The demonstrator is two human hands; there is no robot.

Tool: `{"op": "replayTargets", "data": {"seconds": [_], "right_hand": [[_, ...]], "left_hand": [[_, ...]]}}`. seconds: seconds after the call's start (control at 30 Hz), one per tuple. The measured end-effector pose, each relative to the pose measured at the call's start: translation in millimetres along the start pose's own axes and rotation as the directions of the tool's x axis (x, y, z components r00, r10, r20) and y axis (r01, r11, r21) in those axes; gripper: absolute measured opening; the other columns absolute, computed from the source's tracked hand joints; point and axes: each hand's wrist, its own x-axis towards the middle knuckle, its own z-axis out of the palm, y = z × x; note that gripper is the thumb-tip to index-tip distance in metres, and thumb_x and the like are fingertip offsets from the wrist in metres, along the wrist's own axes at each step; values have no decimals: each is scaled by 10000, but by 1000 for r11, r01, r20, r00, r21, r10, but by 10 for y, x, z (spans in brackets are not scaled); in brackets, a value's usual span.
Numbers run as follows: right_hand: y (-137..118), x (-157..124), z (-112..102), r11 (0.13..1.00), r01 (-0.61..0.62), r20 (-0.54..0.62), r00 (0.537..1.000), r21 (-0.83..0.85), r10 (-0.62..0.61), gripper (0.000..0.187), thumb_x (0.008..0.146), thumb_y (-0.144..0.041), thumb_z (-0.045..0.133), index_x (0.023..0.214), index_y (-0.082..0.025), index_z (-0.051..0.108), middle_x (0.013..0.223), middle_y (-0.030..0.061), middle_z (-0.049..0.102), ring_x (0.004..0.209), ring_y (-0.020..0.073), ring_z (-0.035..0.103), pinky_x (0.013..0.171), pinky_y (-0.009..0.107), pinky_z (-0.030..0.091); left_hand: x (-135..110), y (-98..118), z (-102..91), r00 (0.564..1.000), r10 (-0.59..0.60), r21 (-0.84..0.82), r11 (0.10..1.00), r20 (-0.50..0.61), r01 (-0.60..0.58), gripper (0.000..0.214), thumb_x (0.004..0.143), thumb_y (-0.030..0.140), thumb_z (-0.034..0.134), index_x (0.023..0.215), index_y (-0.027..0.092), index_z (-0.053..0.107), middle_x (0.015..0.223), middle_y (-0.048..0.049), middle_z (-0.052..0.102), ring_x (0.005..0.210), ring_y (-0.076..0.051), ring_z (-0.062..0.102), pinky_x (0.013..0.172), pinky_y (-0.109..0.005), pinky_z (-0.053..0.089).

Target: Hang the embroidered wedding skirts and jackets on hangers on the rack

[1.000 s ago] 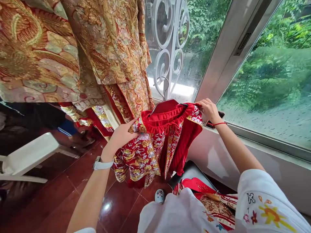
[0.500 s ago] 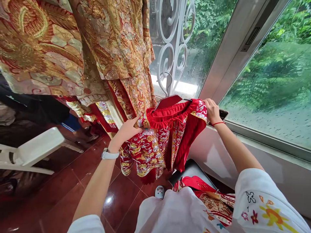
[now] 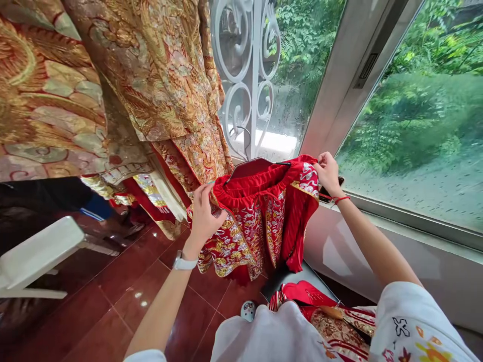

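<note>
A red skirt (image 3: 260,221) with gold and silver embroidery hangs from a dark red hanger (image 3: 251,166) with a metal hook. My left hand (image 3: 206,216) grips the left end of its gathered waistband. My right hand (image 3: 327,172) pinches the right end of the waistband, close to the window sill. The skirt's panels hang down between my arms, above the floor.
Gold embroidered garments (image 3: 124,85) hang at the left and behind the skirt. A white scrolled iron grille (image 3: 251,75) stands before the window (image 3: 415,115). A dark phone (image 3: 329,191) lies on the sill. More red embroidered cloth (image 3: 328,322) lies below me. A white stool (image 3: 35,256) stands on the red tiled floor.
My left hand has shifted its hold on the waistband's left end, fingers now wrapped over it. The skirt has stayed on the hanger; the view swung slightly.
</note>
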Motion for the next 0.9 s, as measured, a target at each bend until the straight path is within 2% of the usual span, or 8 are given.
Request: {"op": "replayTargets", "data": {"seconds": [0.1,0.17,0.27,0.33,0.47,0.67,0.77,0.9], "right_hand": [[-39,-15,9,997,73,22,997,-30,-72,169,741,-172,550,904,-214,539,699,-37,509,579,125,448,576,267,363],[-36,-11,21,984,155,51,987,-92,-151,206,778,-191,530,965,-204,615,715,-7,554,632,157,499,631,295,416],[23,-17,25,946,257,94,966,-197,-243,212,820,-211,490,879,-192,693,771,47,586,709,192,548,692,329,458],[93,-42,19,934,284,122,957,-216,-263,234,828,-210,476,860,-189,707,859,78,614,770,207,583,716,336,480],[239,-85,34,943,268,164,957,-200,-237,262,826,-187,458,910,-193,706,942,98,672,844,224,621,793,358,506],[151,199,166,996,85,154,985,-25,-80,319,775,-140,406,924,-184,684,937,77,706,866,202,632,804,329,512],[-29,369,109,969,237,211,953,-69,-218,336,772,-104,395,903,-183,694,918,77,682,856,198,612,789,318,495],[-147,246,-151,825,523,332,833,-215,-442,373,850,-88,370,975,-198,703,955,83,627,822,188,571,724,303,457]], "left_hand": [[87,334,184,954,201,50,980,-221,-195,723,763,209,639,1434,209,372,1410,-163,387,1365,-340,379,1142,-550,348],[190,633,364,889,390,88,921,-241,-380,620,792,204,607,1387,226,432,1376,-129,445,1346,-304,402,1150,-515,346],[446,1112,746,764,644,76,760,39,-645,483,858,192,537,1340,215,510,1345,-91,548,1342,-246,440,1196,-445,301],[669,1378,1033,724,654,95,724,218,-683,469,903,220,510,1371,187,519,1412,-97,543,1385,-260,413,1223,-461,240],[1045,1652,1426,762,534,158,772,367,-616,427,979,247,411,1366,135,550,1408,-143,563,1343,-293,451,1160,-490,288],[1107,1629,1450,762,493,211,763,420,-611,328,963,149,398,1150,117,666,1260,-177,628,1180,-300,537,1056,-455,356],[1096,1567,1435,785,442,236,785,433,-572,335,943,80,382,1073,109,690,1188,-186,652,1116,-298,568,1003,-437,396],[1137,1489,1506,824,370,243,832,429,-499,373,950,62,371,1176,87,668,1215,-208,661,1171,-314,579,1000,-437,422]]}}
